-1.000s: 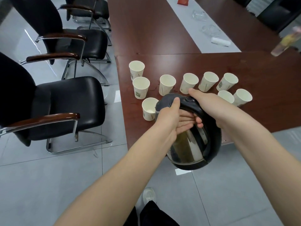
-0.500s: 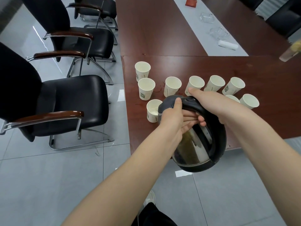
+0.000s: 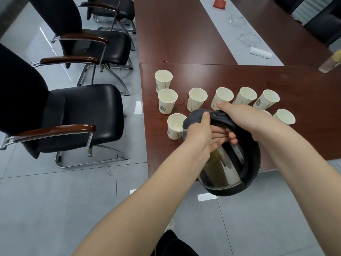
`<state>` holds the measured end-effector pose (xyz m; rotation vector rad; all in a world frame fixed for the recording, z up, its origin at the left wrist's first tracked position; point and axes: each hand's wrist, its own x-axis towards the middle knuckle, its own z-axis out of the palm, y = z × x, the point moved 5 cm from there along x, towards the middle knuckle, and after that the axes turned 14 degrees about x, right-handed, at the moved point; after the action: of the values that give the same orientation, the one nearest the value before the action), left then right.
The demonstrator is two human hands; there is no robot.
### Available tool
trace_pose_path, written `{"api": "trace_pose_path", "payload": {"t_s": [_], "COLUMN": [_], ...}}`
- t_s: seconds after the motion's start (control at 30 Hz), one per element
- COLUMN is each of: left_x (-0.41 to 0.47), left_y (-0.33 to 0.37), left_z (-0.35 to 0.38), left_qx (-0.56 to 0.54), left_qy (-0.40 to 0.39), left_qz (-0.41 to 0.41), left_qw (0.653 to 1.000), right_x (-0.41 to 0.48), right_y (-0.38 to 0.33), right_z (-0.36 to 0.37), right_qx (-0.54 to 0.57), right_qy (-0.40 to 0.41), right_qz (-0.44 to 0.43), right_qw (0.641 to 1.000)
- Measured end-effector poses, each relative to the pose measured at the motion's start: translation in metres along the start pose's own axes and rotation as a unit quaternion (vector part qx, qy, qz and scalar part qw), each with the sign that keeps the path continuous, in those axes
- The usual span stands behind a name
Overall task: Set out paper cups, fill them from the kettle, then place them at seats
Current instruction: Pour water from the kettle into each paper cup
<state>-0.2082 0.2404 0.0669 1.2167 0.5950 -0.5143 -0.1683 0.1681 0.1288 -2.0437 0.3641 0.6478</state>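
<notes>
A steel kettle (image 3: 224, 167) with a black lid and handle is tilted forward, its spout over the nearest paper cup (image 3: 175, 126) on the dark wooden table (image 3: 304, 100). My right hand (image 3: 238, 117) grips the black handle from above, thumb stretched along its top. My left hand (image 3: 200, 133) holds the kettle at the lid end, thumb on the lid and fingers against the steel body. Several more white paper cups stand upright behind, among them one (image 3: 163, 79) at the far left and one (image 3: 284, 116) at the right. One cup is mostly hidden by my right wrist.
Black armchairs stand left of the table, the nearest one (image 3: 77, 115) close to the corner. Farther up the table lie glass dishes (image 3: 250, 39), a white roll (image 3: 261, 52) and a red packet (image 3: 219, 2). A bottle (image 3: 330, 62) shows at the right edge.
Both hands keep the same hold on the tilted kettle over the nearest cup. The view has shifted slightly, so the cups sit a little further right and lower in frame.
</notes>
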Motion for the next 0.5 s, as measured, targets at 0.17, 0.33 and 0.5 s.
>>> {"api": "trace_pose_path", "payload": {"t_s": [0.17, 0.33, 0.5], "left_x": [0.001, 0.0003, -0.0008], "left_y": [-0.0004, 0.0004, 0.0017], "left_z": [0.0023, 0.0046, 0.0055], "left_qx": [-0.004, -0.005, -0.001], "left_qy": [-0.001, -0.007, -0.01], "left_qz": [0.003, 0.012, 0.01], "left_qw": [1.0, 1.0, 1.0], "right_x": [0.0023, 0.0037, 0.0045], "right_y": [0.001, 0.0013, 0.0011], "right_z": [-0.0027, -0.0048, -0.0057], "right_qx": [-0.003, -0.005, 0.003], "right_qy": [0.004, 0.01, 0.0], "right_qz": [0.002, 0.004, 0.002], "right_qw": [1.0, 1.0, 1.0]}}
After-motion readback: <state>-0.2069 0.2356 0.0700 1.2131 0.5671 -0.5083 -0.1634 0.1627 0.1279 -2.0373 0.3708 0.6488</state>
